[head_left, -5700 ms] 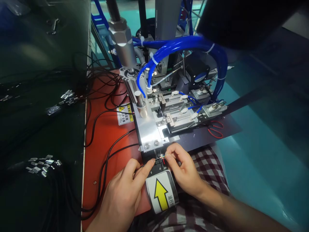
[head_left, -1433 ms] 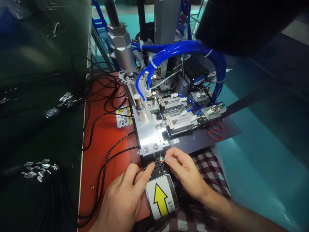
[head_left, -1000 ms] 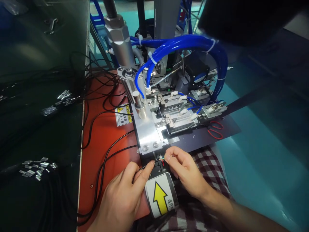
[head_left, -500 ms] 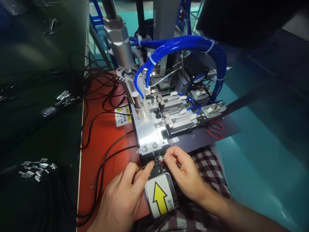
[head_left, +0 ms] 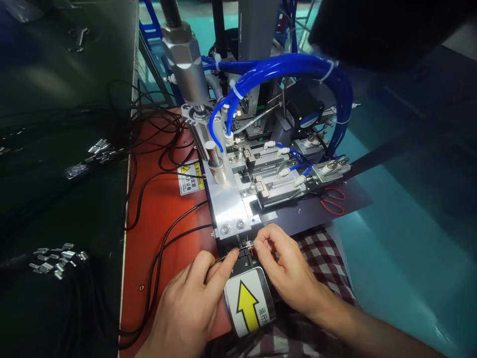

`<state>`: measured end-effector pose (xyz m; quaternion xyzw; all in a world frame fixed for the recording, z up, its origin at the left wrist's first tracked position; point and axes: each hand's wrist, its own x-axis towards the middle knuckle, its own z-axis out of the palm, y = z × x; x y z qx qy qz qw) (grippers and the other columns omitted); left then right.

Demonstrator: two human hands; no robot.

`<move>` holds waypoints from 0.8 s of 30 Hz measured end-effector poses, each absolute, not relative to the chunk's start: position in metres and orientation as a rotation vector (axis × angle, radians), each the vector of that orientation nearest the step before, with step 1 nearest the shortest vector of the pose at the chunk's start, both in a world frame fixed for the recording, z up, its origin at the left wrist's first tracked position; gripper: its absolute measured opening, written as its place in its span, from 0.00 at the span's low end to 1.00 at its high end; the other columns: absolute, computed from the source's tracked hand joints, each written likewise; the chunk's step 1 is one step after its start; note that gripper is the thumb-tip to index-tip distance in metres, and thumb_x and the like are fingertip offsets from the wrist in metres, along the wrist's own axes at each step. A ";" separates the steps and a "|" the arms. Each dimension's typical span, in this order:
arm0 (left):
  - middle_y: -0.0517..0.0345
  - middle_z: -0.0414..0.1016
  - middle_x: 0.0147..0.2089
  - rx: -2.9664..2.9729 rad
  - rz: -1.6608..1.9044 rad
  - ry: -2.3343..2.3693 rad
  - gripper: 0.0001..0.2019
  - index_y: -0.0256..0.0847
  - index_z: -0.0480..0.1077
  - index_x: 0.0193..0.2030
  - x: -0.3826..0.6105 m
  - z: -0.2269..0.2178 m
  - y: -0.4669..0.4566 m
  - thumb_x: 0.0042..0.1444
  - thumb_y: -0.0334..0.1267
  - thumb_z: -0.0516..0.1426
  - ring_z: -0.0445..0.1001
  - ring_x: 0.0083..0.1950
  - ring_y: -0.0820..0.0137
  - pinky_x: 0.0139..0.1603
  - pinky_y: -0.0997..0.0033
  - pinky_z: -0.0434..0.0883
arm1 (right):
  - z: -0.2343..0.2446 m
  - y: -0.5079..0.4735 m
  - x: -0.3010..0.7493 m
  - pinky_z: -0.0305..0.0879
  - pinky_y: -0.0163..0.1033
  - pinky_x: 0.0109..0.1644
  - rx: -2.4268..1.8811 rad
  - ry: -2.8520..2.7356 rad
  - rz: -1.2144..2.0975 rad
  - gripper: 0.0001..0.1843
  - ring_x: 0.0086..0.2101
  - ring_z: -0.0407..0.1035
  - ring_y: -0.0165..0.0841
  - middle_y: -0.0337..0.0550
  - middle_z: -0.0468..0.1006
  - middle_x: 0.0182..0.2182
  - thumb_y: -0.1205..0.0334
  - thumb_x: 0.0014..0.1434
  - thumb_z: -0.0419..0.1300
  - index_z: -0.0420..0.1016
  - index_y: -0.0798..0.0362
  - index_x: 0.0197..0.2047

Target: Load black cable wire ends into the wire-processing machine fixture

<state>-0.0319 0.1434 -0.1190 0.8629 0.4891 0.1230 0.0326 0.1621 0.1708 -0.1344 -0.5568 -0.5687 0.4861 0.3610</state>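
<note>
My left hand (head_left: pixel 192 293) is closed on a thin black cable (head_left: pixel 220 259), its thumb and forefinger pressed together near the cable's end. Small coloured wires (head_left: pixel 250 245), one of them red, come out of that end. My right hand (head_left: pixel 281 263) pinches the wire tips between thumb and forefinger; the fingers hide the very ends. Both hands are at the front of a machine with a metal plate (head_left: pixel 230 211), over a black fixture (head_left: pixel 244 261). Just below the wires is a white label with a yellow arrow (head_left: pixel 246 306).
Blue air hoses (head_left: pixel 290 64) arch over the machine's cylinders. Red-handled scissors (head_left: pixel 333 201) lie on the right. More black cables (head_left: pixel 160 248) cross the orange base (head_left: pixel 179 293). On the dark table at left are cables with metal connectors (head_left: pixel 57 259) and a wrench (head_left: pixel 80 40).
The view has shifted very slightly. Both hands keep the same hold on the cable and its wires, with hardly any visible movement.
</note>
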 end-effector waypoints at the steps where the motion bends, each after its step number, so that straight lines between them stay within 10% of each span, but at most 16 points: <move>1: 0.58 0.66 0.34 2.674 0.377 1.489 0.21 0.43 0.62 0.58 -0.031 -0.117 0.144 0.64 0.26 0.40 0.72 0.27 0.72 0.24 0.75 0.70 | -0.134 0.171 0.162 0.57 0.36 0.26 -1.453 -1.391 1.350 0.10 0.22 0.59 0.31 0.35 0.63 0.22 0.60 0.64 0.50 0.62 0.50 0.30; 24: 0.59 0.66 0.35 2.661 0.392 1.527 0.21 0.47 0.61 0.60 -0.032 -0.127 0.141 0.66 0.29 0.39 0.71 0.29 0.72 0.26 0.75 0.67 | -0.137 0.170 0.165 0.59 0.36 0.31 -1.400 -1.523 1.194 0.08 0.27 0.61 0.30 0.37 0.65 0.27 0.64 0.64 0.52 0.63 0.51 0.31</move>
